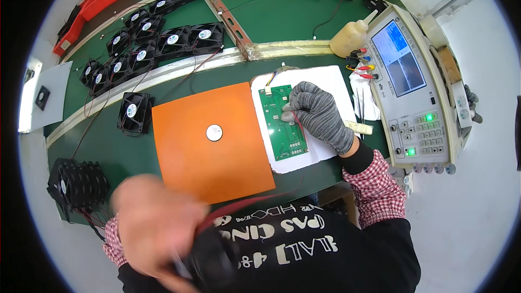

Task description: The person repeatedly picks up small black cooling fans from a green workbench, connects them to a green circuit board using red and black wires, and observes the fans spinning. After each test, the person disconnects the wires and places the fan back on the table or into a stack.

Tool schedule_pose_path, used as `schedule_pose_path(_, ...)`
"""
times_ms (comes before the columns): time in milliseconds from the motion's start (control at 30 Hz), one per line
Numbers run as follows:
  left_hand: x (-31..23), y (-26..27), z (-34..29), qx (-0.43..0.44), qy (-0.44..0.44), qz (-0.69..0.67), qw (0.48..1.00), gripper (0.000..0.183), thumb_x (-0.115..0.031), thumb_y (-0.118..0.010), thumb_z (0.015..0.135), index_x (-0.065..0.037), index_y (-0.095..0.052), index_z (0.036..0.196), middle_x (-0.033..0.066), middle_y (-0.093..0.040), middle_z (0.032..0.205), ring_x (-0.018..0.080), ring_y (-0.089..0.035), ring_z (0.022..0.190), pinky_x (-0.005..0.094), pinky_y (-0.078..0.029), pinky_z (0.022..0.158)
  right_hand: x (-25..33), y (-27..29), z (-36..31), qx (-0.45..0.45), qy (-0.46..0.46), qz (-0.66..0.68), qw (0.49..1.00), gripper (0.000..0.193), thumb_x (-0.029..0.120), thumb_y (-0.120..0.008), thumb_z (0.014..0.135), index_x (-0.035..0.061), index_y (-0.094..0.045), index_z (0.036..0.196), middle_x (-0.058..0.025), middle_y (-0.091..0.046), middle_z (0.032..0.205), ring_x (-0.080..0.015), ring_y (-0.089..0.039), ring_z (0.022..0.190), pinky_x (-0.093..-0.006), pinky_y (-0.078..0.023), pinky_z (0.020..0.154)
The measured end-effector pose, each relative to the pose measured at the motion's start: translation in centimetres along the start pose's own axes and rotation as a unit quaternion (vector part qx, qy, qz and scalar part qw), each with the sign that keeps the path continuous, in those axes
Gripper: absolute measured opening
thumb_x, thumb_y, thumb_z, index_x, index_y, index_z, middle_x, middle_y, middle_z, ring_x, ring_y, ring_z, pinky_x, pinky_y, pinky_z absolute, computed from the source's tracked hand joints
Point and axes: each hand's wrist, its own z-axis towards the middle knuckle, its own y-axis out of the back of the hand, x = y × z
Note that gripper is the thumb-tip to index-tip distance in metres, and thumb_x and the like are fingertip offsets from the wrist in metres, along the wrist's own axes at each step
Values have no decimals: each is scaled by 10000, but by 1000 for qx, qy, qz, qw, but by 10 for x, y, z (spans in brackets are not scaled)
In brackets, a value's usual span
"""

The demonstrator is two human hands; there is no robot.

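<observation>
Right hand (317, 115), grey-gloved, pressing curled fingers onto green circuit board (283, 122) lying on white pad (325, 78). Left hand (154, 228), bare and blurred, gripping black cooling fan (209, 263) near chest, red lead (255, 199) trailing toward board. Best bet: keeping board pinned flat, lead slack, clear of orange mat (195, 157).

I sit at a long bench topped in dark green (282, 16), with pale metal rails (179, 68) running along it and a slotted bracket (225, 16) crossing between them — all of it evenly lit, with no hard shadows. To my right the floor (467, 222) is pale and plain, and at the far left edge sits a red tray (97, 5).
</observation>
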Motion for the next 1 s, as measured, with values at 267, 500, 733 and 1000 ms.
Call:
schedule_pose_path(267,2,-2,7,114,285,-687,659,1102,-837,-397,798,182,-494,1207,349,-606,969,460,-620,919,525,-516,764,3,-3,3,0,8,4,1000,198,63,-830,680,0,-691,806,-78,-603,849,-205,-618,812,-314,-520,759)
schedule_pose_path(500,9,-3,17,2,-3,168,986,950,-605,-778,677,66,-508,1294,252,-577,1242,383,-601,1080,468,-483,878,2,-4,2,3,7,4,1000,177,94,-803,720,17,-675,817,-83,-610,813,-227,-636,789,-331,-519,745)
schedule_pose_path(733,160,-8,112,-37,-12,467,883,899,-109,-771,676,7,-344,1459,226,-360,1499,359,-399,1367,413,-357,1115,10,2,-1,-53,25,32,998,103,98,-742,805,22,-676,826,-99,-629,815,-213,-633,762,-323,-514,721)
schedule_pose_path(1000,194,4,110,66,120,493,859,559,83,-588,585,35,-489,1133,225,-505,1112,407,-472,1127,457,-399,1005,23,9,-2,-96,-100,187,973,395,215,-759,849,-1,-652,1162,-9,-636,863,-78,-583,798,-235,-491,778)
